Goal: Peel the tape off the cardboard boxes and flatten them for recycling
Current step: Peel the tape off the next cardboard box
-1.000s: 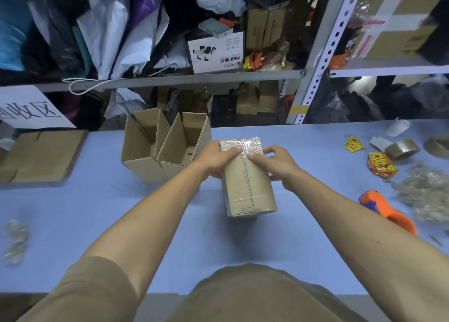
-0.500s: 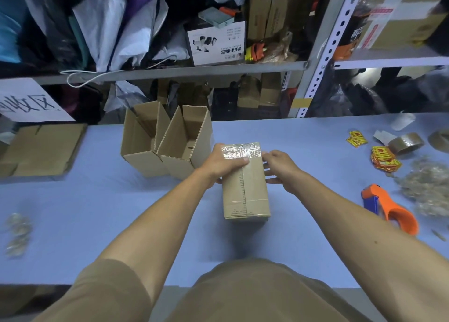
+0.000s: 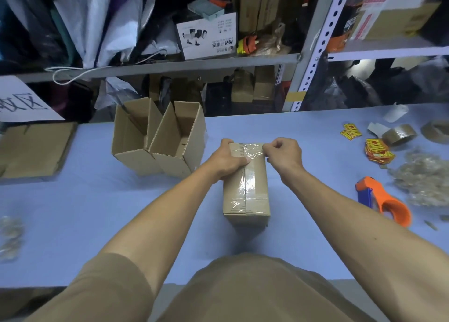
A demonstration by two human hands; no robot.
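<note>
A small sealed cardboard box (image 3: 246,195) lies lengthwise on the blue table (image 3: 97,212) in front of me, with clear tape (image 3: 250,151) along its top seam and across its far end. My left hand (image 3: 227,160) grips the box's far left corner, thumb pressed on top. My right hand (image 3: 283,155) has curled fingers pinching the tape at the far right edge of the box. Two opened cardboard boxes (image 3: 159,137) stand side by side just to the left, touching each other.
A flattened cardboard sheet (image 3: 34,149) lies at the far left. An orange tape dispenser (image 3: 384,200), a heap of crumpled tape (image 3: 425,175), tape rolls (image 3: 399,134) and yellow-red stickers (image 3: 377,150) are to the right. Cluttered metal shelves (image 3: 194,64) rise behind the table.
The box has been lowered flatter onto the table. My right hand has gone from resting beside the box's far end to pinching the tape at its far right edge.
</note>
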